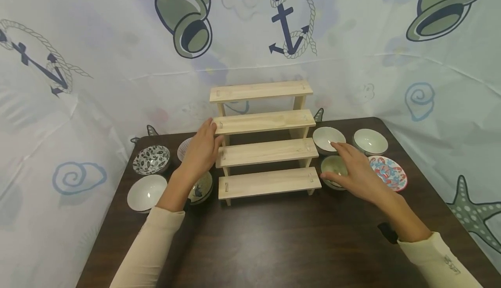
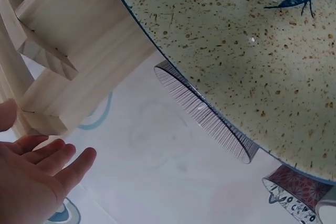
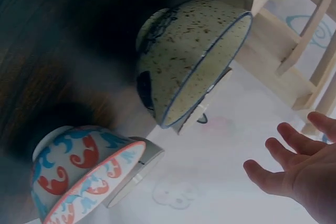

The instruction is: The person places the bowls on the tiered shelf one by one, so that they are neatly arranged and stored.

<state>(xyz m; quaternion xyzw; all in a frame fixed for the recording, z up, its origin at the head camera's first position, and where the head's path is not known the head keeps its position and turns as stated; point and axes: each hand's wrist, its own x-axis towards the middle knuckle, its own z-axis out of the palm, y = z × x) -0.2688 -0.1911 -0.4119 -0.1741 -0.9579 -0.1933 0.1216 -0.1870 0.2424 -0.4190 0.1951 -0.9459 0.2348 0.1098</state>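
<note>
A four-step wooden stand (image 1: 270,151) rises at the back middle of the table. My left hand (image 1: 201,146) is at the stand's left side, fingertips right by the end of its second plank from the top, fingers loosely extended. Below that wrist sits a speckled bowl with a blue fish (image 2: 236,77), and a thin-striped bowl (image 1: 182,149) is partly hidden behind the hand. My right hand (image 1: 357,172) hovers with spread fingers and holds nothing. It overlaps a greenish speckled bowl (image 3: 189,45) with a blue rim, just right of the stand.
Farther left stand a leaf-patterned bowl (image 1: 151,159) and a white bowl (image 1: 145,193). To the right are two pale bowls, one near the stand (image 1: 326,138) and another (image 1: 369,141) farther out, plus a red-and-blue patterned bowl (image 1: 391,172). Printed cloth (image 1: 242,31) hangs behind the dark table (image 1: 266,244).
</note>
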